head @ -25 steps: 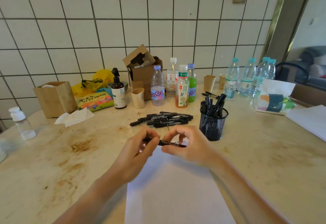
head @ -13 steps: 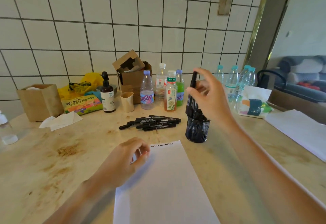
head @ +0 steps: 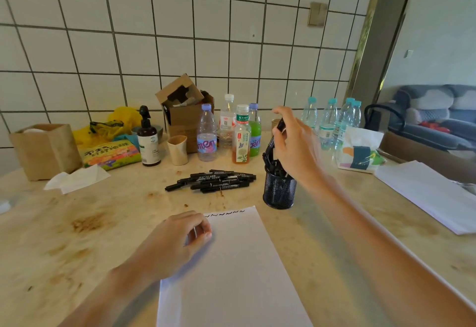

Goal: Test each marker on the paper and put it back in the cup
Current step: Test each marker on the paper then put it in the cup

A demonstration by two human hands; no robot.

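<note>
A black mesh cup (head: 279,192) stands in the middle of the table with several black markers in it. My right hand (head: 296,144) is above the cup and holds a black marker (head: 277,131) upright, its lower end at the cup's mouth among the others. A white sheet of paper (head: 237,270) lies in front of me, with a row of short black squiggles along its top edge. My left hand (head: 175,244) rests on the paper's top left corner, fingers loosely curled, nothing seen in it. A pile of several black markers (head: 213,180) lies left of the cup.
Bottles (head: 226,131), a paper cup (head: 177,149), a pump bottle (head: 149,141) and a cardboard box (head: 185,113) line the back of the table. A tissue pack (head: 360,151) and more white sheets (head: 432,192) lie at right. A brown bag (head: 43,149) and tissue (head: 77,177) are at left.
One second ago both hands held the marker over the paper. My right hand then carried it up to the cup, and it now sits lower, at the cup's mouth. My left hand stayed on the paper.
</note>
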